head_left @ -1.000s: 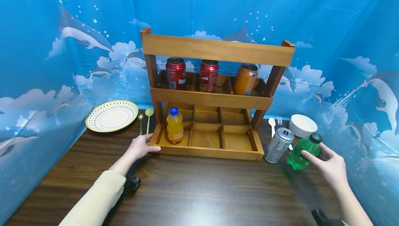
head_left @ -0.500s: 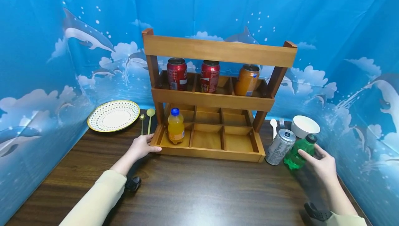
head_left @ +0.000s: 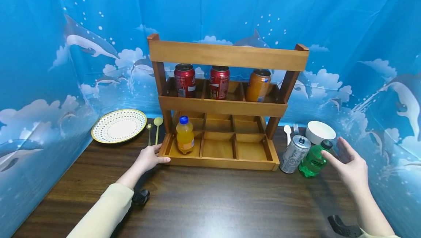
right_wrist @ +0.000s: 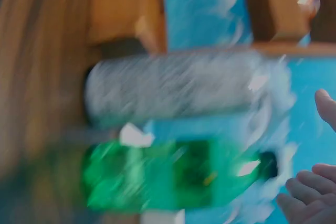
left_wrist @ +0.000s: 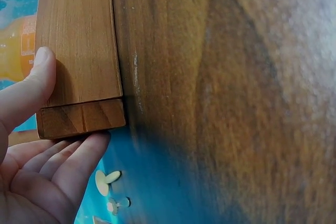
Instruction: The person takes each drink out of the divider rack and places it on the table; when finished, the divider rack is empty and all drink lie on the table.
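Observation:
At the front left corner of a two-tier wooden rack, my left hand grips the wood. The left wrist view shows the thumb over the front board and the fingers along the side. My right hand is just right of a green soda bottle with a black cap, its fingers spread and apart from it. That bottle stands upright on the table beside a silver can, near the rack's right end. The right wrist view is blurred, with the bottle in front of the fingers.
An orange drink bottle stands in the rack's lower left compartment. Two red cans and an orange can fill the upper tier. Plate and spoons lie left; a white bowl, white spoon and fork right.
My right hand has set the green bottle down beside the silver can, let go of it and drawn away to the right. The left hand keeps its hold on the rack.

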Motion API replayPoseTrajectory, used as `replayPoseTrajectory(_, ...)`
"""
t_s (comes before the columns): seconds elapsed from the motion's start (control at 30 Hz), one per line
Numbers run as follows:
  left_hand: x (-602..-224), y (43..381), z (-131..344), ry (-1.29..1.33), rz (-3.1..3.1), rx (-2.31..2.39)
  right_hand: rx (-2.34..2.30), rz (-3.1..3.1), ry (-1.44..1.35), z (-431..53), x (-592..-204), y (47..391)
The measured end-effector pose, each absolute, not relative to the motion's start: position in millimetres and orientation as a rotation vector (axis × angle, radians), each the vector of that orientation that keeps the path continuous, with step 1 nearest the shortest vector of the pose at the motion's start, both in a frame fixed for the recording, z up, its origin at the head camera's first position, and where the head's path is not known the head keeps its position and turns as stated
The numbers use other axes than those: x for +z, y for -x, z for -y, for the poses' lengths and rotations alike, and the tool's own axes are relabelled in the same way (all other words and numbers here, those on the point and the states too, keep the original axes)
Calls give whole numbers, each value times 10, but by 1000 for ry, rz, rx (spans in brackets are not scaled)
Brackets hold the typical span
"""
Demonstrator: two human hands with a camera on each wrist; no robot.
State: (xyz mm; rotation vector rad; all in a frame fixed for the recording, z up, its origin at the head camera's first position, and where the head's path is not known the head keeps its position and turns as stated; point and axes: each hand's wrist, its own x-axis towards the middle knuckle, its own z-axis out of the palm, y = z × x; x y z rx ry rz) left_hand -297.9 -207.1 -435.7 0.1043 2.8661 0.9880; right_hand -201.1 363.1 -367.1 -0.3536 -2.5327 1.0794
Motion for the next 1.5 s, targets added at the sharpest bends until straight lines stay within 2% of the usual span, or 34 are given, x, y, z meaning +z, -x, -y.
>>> replayPoseTrajectory(0.2, -4353, 2946, 2117, -98, -2877, 993, 1148, 2445, 180, -3007, -3395, 2005)
replayPoseTrajectory(0.33, -4378, 2935, 2123, -109, -2893, 992, 1256, 2436, -20, -2518, -3359, 2139)
replayPoseTrajectory(0.6, -4425, 2946, 2097, -115, -2900, 997, 1522, 2389, -365, -1499, -3650, 2570)
replayPoseTrajectory(0.87, -4425, 2935, 2072, -82, -2906, 1032, 1478, 2507, -443, -640, -3994, 3031)
replayPoseTrajectory(1.17, -4399, 2929, 2057, -70, -2903, 1069, 1460, 2573, -410, -148, -4057, 3420)
replayPoseTrajectory(1.5, -4376, 2939, 2057, -60, -2888, 1099, 1506, 2565, -488, 25, -4112, 3430)
